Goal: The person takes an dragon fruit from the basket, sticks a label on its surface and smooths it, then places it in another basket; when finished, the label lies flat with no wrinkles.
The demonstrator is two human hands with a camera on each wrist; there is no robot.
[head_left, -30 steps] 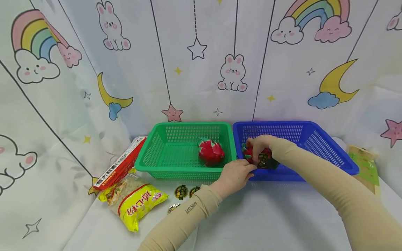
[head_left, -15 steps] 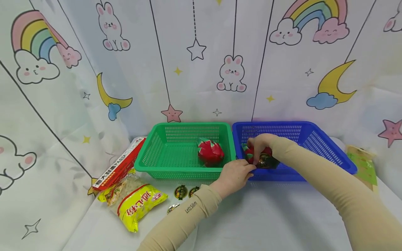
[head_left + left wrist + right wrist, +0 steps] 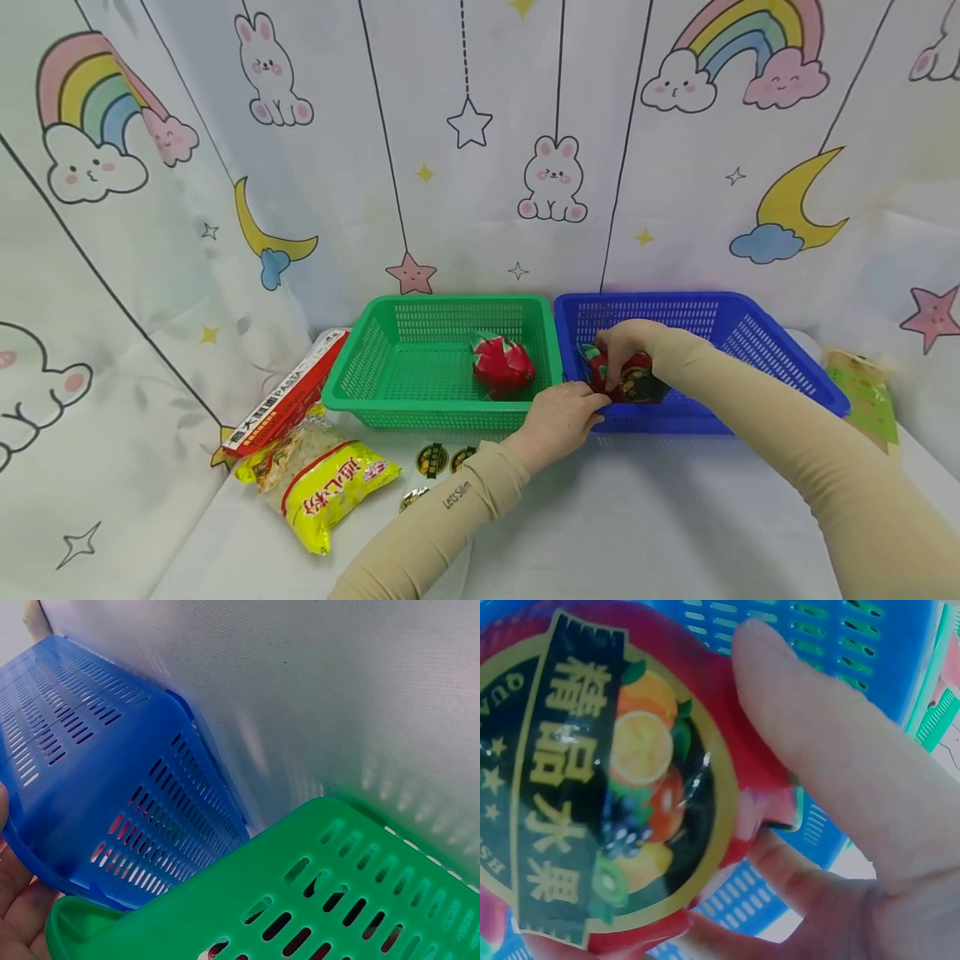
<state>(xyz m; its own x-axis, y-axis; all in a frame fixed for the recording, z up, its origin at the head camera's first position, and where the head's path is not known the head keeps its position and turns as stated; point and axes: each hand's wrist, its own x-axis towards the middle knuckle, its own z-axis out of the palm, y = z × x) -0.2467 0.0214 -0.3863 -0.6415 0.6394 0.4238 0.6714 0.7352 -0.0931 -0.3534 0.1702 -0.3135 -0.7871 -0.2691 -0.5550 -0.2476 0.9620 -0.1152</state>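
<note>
My right hand (image 3: 626, 342) reaches into the blue basket (image 3: 780, 358) and holds a red dragon fruit (image 3: 727, 690) with green tips. A round black-and-gold fruit sticker (image 3: 649, 780) with Chinese characters lies on the fruit's skin. In the right wrist view the thumb rests along the fruit and the other fingers curl beneath it. My left hand (image 3: 562, 421) grips the blue basket's near left corner, where it meets the green basket (image 3: 442, 408); its fingertips show beside the rim in the left wrist view. Another dragon fruit (image 3: 502, 364) lies in the green basket.
A yellow pasta bag (image 3: 326, 483) and a red pasta box (image 3: 285, 392) lie at the left. Several round stickers (image 3: 432, 460) are on the table near my left sleeve. A green package (image 3: 862, 392) stands right of the blue basket. A patterned curtain (image 3: 480, 208) hangs behind.
In the blue basket, the sticker under my right hand has turned slightly and looks flatter against the fruit. My left hand stays on the basket corner. The head view has shifted a little.
</note>
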